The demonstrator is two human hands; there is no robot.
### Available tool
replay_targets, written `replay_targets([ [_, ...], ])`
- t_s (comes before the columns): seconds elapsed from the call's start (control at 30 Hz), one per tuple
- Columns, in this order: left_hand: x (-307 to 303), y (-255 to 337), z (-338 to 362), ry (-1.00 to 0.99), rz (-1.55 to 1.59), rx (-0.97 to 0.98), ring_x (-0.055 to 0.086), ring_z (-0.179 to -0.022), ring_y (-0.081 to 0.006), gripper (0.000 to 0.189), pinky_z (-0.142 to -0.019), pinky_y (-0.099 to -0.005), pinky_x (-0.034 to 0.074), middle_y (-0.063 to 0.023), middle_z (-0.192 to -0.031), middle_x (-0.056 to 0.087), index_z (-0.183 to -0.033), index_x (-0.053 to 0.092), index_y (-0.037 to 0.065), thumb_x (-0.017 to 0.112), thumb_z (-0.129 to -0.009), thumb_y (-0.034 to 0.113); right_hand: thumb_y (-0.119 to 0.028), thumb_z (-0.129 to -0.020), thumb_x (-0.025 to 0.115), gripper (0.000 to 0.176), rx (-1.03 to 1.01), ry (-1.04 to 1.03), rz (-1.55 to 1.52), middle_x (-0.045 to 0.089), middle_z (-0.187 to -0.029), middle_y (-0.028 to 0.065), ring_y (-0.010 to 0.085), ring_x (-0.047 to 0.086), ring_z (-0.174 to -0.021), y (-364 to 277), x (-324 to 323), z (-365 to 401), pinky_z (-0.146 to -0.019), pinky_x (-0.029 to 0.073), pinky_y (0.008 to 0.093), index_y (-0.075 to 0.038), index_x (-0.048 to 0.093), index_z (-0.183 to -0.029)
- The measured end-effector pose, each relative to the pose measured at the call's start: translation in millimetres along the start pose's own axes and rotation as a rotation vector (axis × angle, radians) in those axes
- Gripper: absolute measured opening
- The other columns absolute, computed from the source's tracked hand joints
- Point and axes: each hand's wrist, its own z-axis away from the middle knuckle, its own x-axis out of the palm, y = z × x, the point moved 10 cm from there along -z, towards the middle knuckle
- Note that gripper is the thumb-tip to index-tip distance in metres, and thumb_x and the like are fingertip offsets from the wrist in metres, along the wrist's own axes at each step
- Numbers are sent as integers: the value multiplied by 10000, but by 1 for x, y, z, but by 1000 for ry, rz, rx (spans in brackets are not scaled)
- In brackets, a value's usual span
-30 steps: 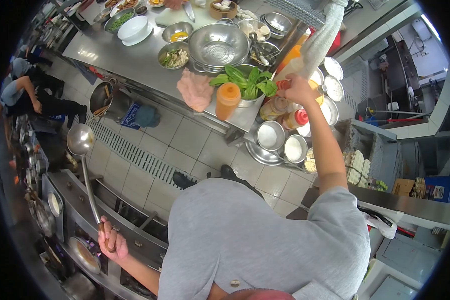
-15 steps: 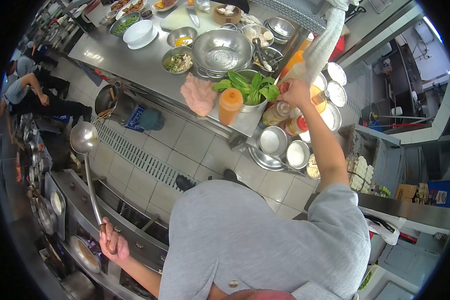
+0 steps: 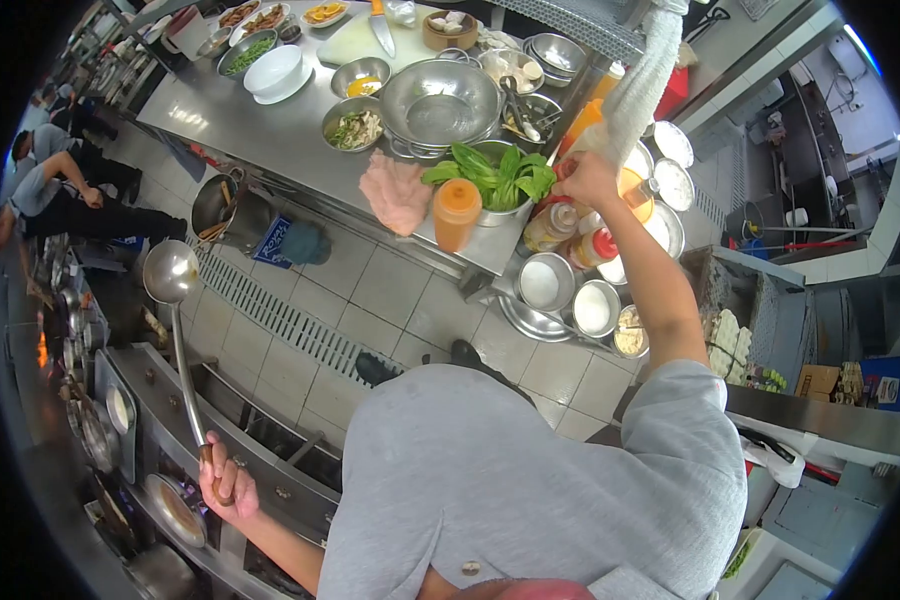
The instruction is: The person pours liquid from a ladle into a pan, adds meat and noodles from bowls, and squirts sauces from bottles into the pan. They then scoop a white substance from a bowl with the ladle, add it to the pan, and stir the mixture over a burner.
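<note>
Your left grip [image 3: 222, 482] is clenching the ladle [image 3: 184, 372] by its handle end, well left of the greens [image 3: 498, 170]: long, stiff, bowl-heavy. Your right grip [image 3: 590, 178] is grasping a bottle [image 3: 550, 228] top just right of the greens: soft, probably greasy; hold the neck.

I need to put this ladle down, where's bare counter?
Bare steel lies on the counter between the white bowl, the vegetable bowl and the near edge. Crowded where the right hand grips a bottle among tins.

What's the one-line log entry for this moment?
left hand: grips ladle by handle | right hand: closed on bottle at counter | nearby: greens
</note>
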Motion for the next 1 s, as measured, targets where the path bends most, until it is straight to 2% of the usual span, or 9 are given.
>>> replay_targets([
  [0.07,1,-1,1,3,-6,1,503,-517,-92,396,-357,-223,362,-81,-854,461,-1329,288,-95,451,-1004,63,-359,-539,857,456,4,-4,19,721,-860,162,321,698,-834,1,-1,0,-754,551,414,-57,718,-852],
  [0.17,0,-2,3,25,-9,9,505,-513,-93,393,-353,-222,359,-83,-851,461,-1327,290,-91,451,-1002,59,-356,-571,847,443,-68,-223,-78,723,-874,169,321,700,-842,-12,-5,5,-771,554,421,-41,720,-856],
  [0.27,-1,-2,5,31,0,16,509,-514,-94,390,-350,-221,359,-85,-849,463,-1325,292,-87,450,-1000,59,-372,-646,823,472,73,-189,-260,729,-930,174,329,706,-898,22,-21,-21,-821,555,426,-22,714,-942],
  [0.37,-2,-2,6,53,-2,29,507,-512,-96,390,-348,-220,360,-88,-851,469,-1323,292,-82,453,-997,59,-381,-717,789,490,73,405,124,726,-965,189,338,708,-945,29,-82,-33,-861,549,431,-2,690,-1010],
  [0.47,-3,-2,8,62,0,20,507,-514,-97,394,-347,-220,361,-91,-854,475,-1323,289,-78,457,-995,63,-372,-723,798,565,235,299,193,712,-1046,224,357,697,-999,48,-74,-49,-885,543,438,21,659,-1104],
  [0.57,0,-3,10,54,5,13,507,-517,-97,394,-347,-222,360,-92,-854,479,-1320,290,-75,461,-994,67,-348,-685,829,610,326,91,-14,691,-1113,251,362,684,-1032,62,-55,-57,-898,540,428,31,658,-1131],
  [0.67,3,-4,12,53,-5,20,507,-520,-95,393,-346,-223,358,-90,-852,478,-1317,292,-74,463,-993,69,-365,-660,843,635,264,137,-147,708,-1076,230,330,695,-1025,67,-49,-67,-883,541,402,51,676,-1109],
  [0.77,6,-4,13,60,-14,25,503,-518,-90,391,-346,-223,357,-87,-851,477,-1315,293,-73,464,-993,68,-333,-609,876,652,380,204,-312,706,-1118,214,323,706,-979,110,-20,-76,-864,549,398,22,678,-1119],
  [1.0,4,-4,9,80,-27,36,485,-506,-78,388,-346,-220,347,-83,-852,466,-1314,290,-73,462,-994,63,-324,-578,869,638,243,10,-330,713,-962,239,325,715,-900,73,-4,-60,-782,560,399,81,679,-1033],
])
